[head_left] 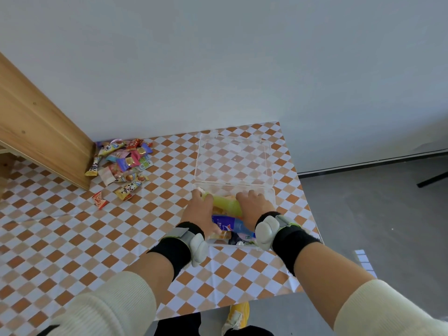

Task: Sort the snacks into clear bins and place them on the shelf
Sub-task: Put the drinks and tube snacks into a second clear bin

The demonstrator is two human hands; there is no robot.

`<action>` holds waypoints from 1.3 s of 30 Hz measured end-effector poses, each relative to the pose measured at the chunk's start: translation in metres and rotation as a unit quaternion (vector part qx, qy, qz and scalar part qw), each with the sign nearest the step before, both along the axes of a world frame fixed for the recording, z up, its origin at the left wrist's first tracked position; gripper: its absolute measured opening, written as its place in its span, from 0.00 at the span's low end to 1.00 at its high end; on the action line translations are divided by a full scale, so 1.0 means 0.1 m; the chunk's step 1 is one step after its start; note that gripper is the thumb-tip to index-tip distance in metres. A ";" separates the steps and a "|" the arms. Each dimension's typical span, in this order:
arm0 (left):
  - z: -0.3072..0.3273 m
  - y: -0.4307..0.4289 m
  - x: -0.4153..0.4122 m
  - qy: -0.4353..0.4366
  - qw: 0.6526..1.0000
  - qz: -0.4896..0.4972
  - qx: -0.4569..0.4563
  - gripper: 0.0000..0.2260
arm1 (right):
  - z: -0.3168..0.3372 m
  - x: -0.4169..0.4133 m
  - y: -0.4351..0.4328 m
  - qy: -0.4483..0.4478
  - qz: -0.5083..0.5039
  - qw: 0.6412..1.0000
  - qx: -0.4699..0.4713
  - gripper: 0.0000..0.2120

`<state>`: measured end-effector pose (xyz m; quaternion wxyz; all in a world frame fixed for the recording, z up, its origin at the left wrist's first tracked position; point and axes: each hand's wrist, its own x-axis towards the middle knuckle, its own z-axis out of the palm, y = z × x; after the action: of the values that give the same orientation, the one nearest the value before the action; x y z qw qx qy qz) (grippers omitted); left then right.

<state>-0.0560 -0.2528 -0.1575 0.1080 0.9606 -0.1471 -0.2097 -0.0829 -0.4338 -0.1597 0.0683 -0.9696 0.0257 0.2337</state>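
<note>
1. Even, soft daylight fills the scene; a bright patch falls on the floor (363, 259) at right.
2. Shadows stay faint.
3. Wide-angle distortion bends the table (72, 238) edges; near sleeves blur slightly.

Both forearms reach up from the lower corners toward frame centre, cream sleeves pushed back, black wristbands with grey-white devices at the wrists. Left hand (199, 209) lies palm down, back to camera, fingers (196, 193) curled forward, thumb angled toward lower right. Right hand (254, 206) just beside it, palm down, knuckles bent, fingertips hidden. Whether either grips anything: cannot tell.
</note>
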 end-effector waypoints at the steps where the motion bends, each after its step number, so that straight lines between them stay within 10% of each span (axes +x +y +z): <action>1: 0.01 -0.01 0.01 -0.003 1.000 -0.015 0.016 0.33 | -0.07 -0.06 0.02 -0.001 -0.007 1.000 0.004 0.27; 10: 0.02 0.03 0.06 0.063 0.995 -0.073 0.014 0.30 | -0.03 -0.03 -0.17 0.035 -0.057 0.992 0.108 0.28; 17: 0.12 0.12 0.20 -0.067 0.989 -0.022 -0.130 0.11 | 0.26 0.15 -0.44 -0.154 -0.195 0.956 0.157 0.15; 20: 0.12 0.14 0.35 -0.109 0.984 0.035 -0.137 0.15 | 0.27 0.18 -0.57 -0.160 -0.253 0.943 0.148 0.18; 26: 0.18 0.02 0.70 0.096 0.938 0.236 -0.233 0.32 | 0.16 0.25 -0.68 -0.050 -0.330 0.912 0.238 0.32; 35: 0.25 0.02 0.64 0.076 0.913 0.255 -0.311 0.33 | 0.09 0.28 -0.81 -0.070 -0.480 0.770 0.415 0.25; 39: 0.22 0.18 0.58 0.116 0.849 0.322 -0.403 0.33 | 0.19 0.21 -0.84 -0.072 -0.514 0.705 0.484 0.22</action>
<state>0.0019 -0.2348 -0.1353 0.5633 0.7948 0.1130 -0.1956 -0.0616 -0.5181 -0.1405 0.6393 -0.6537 0.3984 0.0718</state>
